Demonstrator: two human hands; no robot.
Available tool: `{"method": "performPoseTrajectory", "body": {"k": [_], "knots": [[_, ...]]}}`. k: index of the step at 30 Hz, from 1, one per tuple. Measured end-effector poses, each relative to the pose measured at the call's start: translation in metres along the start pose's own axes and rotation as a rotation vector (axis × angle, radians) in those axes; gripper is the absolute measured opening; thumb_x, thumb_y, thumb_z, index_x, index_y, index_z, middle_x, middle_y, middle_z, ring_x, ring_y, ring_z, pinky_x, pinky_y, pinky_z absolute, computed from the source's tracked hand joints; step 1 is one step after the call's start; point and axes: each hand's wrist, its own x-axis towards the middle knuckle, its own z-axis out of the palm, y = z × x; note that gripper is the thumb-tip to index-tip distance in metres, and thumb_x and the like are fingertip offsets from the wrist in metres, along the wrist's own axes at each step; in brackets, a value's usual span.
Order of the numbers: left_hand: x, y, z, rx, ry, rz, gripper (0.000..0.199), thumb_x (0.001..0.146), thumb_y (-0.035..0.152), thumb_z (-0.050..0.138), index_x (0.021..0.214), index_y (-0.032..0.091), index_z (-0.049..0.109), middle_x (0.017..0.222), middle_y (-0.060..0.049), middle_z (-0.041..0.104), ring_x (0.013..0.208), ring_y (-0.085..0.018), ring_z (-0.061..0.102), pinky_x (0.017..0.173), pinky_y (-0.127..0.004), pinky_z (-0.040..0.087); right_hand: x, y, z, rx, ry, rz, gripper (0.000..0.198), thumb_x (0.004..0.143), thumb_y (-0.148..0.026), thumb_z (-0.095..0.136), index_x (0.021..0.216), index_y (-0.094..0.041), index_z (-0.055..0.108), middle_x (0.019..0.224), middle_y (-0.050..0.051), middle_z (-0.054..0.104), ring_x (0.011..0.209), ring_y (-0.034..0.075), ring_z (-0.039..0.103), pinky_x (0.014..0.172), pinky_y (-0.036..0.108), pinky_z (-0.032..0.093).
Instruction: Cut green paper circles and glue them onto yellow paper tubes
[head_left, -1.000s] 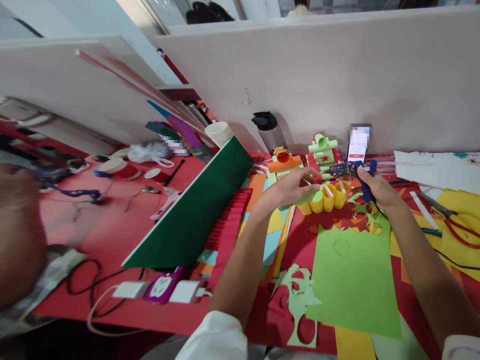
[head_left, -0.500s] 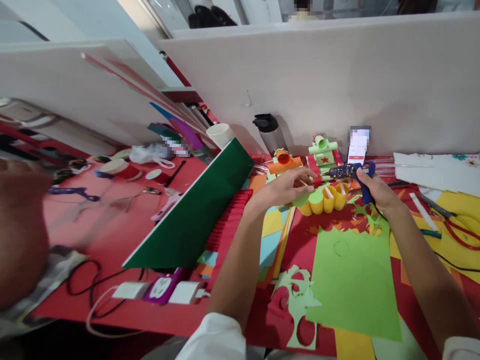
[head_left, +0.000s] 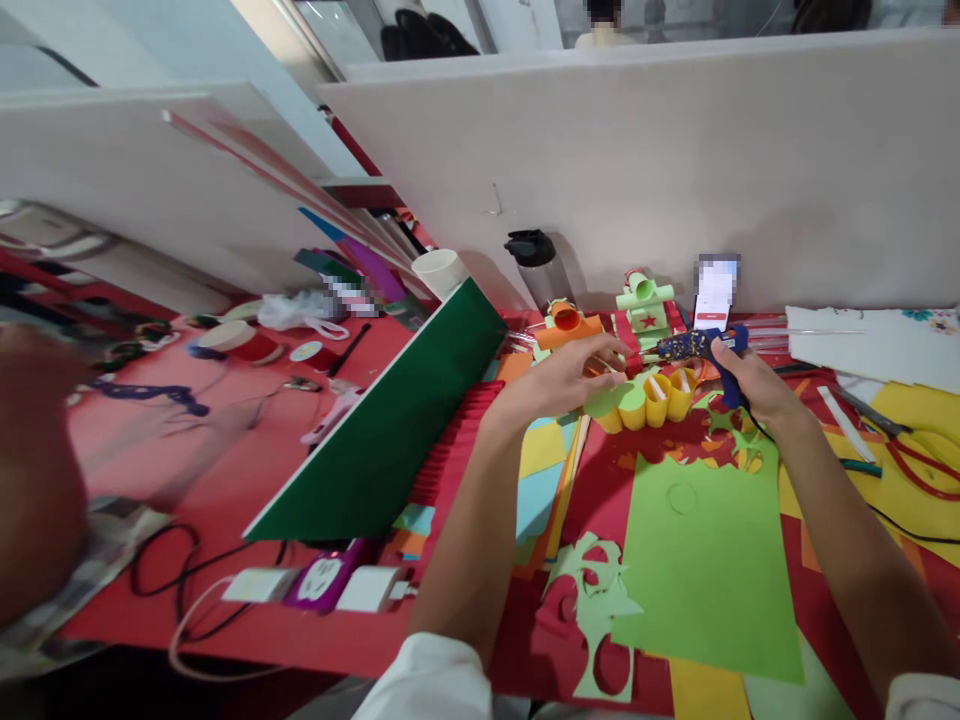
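My right hand [head_left: 757, 380] is closed around the handle of a blue hot glue gun [head_left: 694, 345], whose nozzle points left toward my left fingertips. My left hand [head_left: 574, 375] is curled, palm partly turned away, with its thumb just over a row of yellow paper tubes [head_left: 656, 402]. Something small may be between its fingers, but I cannot make it out. Light green discs [head_left: 631, 392] cap the left tubes; the right ones show open tops. Behind stand a light green paper model with a red star [head_left: 646, 318] and an orange paper roll [head_left: 570, 330].
Green sheet [head_left: 712, 570] and cut scraps [head_left: 592, 610] lie in front. A dark green board [head_left: 390, 430] leans at left beside a purple power strip [head_left: 324, 575]. Scissors [head_left: 892, 425] lie right; a phone [head_left: 716, 290] and bottle [head_left: 538, 265] stand behind. Another person's arm [head_left: 34, 470] is far left.
My hands and the glue gun stay almost in place. At far left, the other person's arm and a dark blue-purple tool by it have shifted slightly.
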Motion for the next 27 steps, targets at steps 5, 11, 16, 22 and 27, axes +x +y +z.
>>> {"method": "performPoseTrajectory", "body": {"k": [5,11,16,22,27], "knots": [[-0.002,0.006,0.011,0.171,-0.010,-0.039,0.049,0.095,0.059,0.061,0.128,0.023,0.064,0.133,-0.011,0.069,0.118,-0.029,0.067,0.099,-0.042,0.056,0.000,0.000,-0.001,-0.002,0.030,0.021,0.038,0.085,-0.055,0.082,0.104,-0.023,0.074,0.095,0.002,0.081,0.068,0.017,0.076,0.059,0.026,0.065],[-0.001,0.004,0.017,0.205,-0.066,-0.100,0.065,0.093,0.067,0.059,0.142,0.025,0.059,0.142,-0.011,0.066,0.124,-0.032,0.065,0.097,-0.042,0.055,0.004,0.007,-0.005,0.013,0.003,-0.004,0.045,0.081,-0.060,0.084,0.106,-0.024,0.074,0.098,0.003,0.081,0.071,0.019,0.077,0.062,0.027,0.066],[0.001,0.002,0.018,0.209,-0.049,-0.096,0.064,0.092,0.068,0.060,0.140,0.024,0.060,0.137,-0.012,0.069,0.119,-0.032,0.067,0.093,-0.041,0.056,0.008,0.014,-0.011,-0.052,-0.012,-0.014,0.054,0.079,-0.070,0.080,0.107,-0.023,0.075,0.094,0.003,0.080,0.072,0.019,0.076,0.060,0.027,0.064],[0.007,-0.003,0.022,0.165,0.005,-0.079,0.053,0.098,0.063,0.054,0.130,0.023,0.064,0.124,-0.011,0.073,0.108,-0.029,0.070,0.085,-0.038,0.058,0.010,0.015,-0.011,-0.056,-0.036,-0.050,0.058,0.079,-0.071,0.079,0.112,-0.023,0.074,0.103,0.005,0.081,0.083,0.021,0.077,0.071,0.030,0.067],[0.011,-0.011,0.020,0.133,0.025,-0.054,0.048,0.099,0.059,0.052,0.125,0.021,0.066,0.122,-0.011,0.072,0.108,-0.028,0.069,0.092,-0.040,0.058,0.010,0.016,-0.012,-0.043,-0.036,-0.047,0.057,0.080,-0.070,0.080,0.112,-0.022,0.074,0.101,0.004,0.081,0.081,0.019,0.077,0.071,0.029,0.067]]}}
